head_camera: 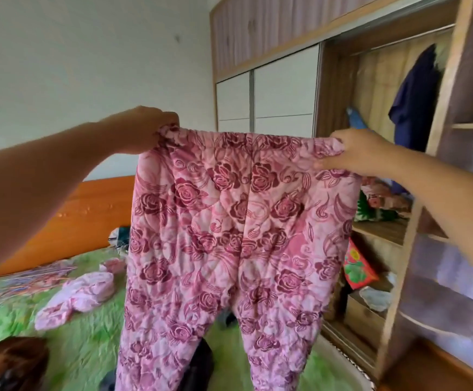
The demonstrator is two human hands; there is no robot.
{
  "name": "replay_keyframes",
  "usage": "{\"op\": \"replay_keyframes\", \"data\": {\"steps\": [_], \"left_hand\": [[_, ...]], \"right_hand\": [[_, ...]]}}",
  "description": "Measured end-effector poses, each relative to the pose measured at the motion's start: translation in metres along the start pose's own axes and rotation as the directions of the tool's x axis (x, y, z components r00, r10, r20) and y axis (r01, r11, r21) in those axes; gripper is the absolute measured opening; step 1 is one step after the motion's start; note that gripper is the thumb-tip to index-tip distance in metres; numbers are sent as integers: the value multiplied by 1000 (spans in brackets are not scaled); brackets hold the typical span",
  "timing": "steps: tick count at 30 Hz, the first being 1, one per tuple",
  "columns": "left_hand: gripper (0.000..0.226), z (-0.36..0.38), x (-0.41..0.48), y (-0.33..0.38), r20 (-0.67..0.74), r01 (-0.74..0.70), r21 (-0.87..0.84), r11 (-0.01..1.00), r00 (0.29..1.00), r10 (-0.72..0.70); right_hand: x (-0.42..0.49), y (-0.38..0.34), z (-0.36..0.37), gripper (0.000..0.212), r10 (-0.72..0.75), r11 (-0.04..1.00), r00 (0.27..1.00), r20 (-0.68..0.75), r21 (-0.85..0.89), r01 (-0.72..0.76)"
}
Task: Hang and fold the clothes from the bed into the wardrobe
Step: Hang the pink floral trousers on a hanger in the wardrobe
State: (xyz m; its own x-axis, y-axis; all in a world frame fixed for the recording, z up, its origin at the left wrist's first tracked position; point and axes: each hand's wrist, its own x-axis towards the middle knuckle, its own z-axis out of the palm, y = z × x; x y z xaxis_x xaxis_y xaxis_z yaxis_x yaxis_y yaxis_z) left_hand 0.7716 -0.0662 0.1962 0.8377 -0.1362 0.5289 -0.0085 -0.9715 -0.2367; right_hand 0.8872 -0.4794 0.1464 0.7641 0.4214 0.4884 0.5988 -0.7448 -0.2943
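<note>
- The trousers [238, 235] hang in the centre of the frame. The waistband [246, 136] is stretched level across the middle, and the two legs drop straight down, so the long axis is vertical. The cuffs run out of the bottom edge and cannot be seen.
- The left hand [148, 131] is at the left end of the waistband. Its fingers are curled over a bunch of the cloth and clamped on it.
- The right hand [351, 150] is at the right end. It pinches the gathered edge, with the fingers folded over the front of the cloth.
- The hands are well apart at about the same height, and the trousers face the camera flat and open.
- The wardrobe [461, 80] is open at the right of the frame, so the right hand is the nearer one. A rail [404, 40] crosses its top with a navy garment [416, 100] hanging from it, and a shelf [382, 230] lies lower down, just beside the right leg.
- The bed [88, 348] fills the lower left, behind and below the trousers. Another pink garment [80, 294] lies crumpled on it.
- My guess is that a fold comes next. That would mean bringing one hand across to the other so the legs meet, and then carrying the trousers right to the shelf.
</note>
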Motion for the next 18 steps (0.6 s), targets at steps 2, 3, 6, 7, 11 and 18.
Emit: {"op": "replay_keyframes", "data": {"steps": [2,3,6,7,11,18], "left_hand": [[43,10,29,38,-22,-20,-21,1000,1000,20],[44,17,44,58,-34,-35,-37,999,999,33],[42,36,87,120,-64,-74,-86,994,996,69],[41,42,101,141,-65,-82,-103,991,995,75],[40,58,151,222,-57,-136,-195,971,990,128],[34,97,234,347,-61,-298,-298,907,954,294]], "right_hand": [[-18,48,-25,44,43,998,999,-10,-55,-43],[-27,71,-37,47,59,996,998,-12,-66,-60],[-55,129,-72,47,125,989,990,-60,-70,-129],[-65,145,-82,45,147,987,986,-80,-47,-151],[-94,202,-112,33,255,967,954,-156,48,-250],[-110,284,-130,14,372,928,888,-271,122,-352]]}}
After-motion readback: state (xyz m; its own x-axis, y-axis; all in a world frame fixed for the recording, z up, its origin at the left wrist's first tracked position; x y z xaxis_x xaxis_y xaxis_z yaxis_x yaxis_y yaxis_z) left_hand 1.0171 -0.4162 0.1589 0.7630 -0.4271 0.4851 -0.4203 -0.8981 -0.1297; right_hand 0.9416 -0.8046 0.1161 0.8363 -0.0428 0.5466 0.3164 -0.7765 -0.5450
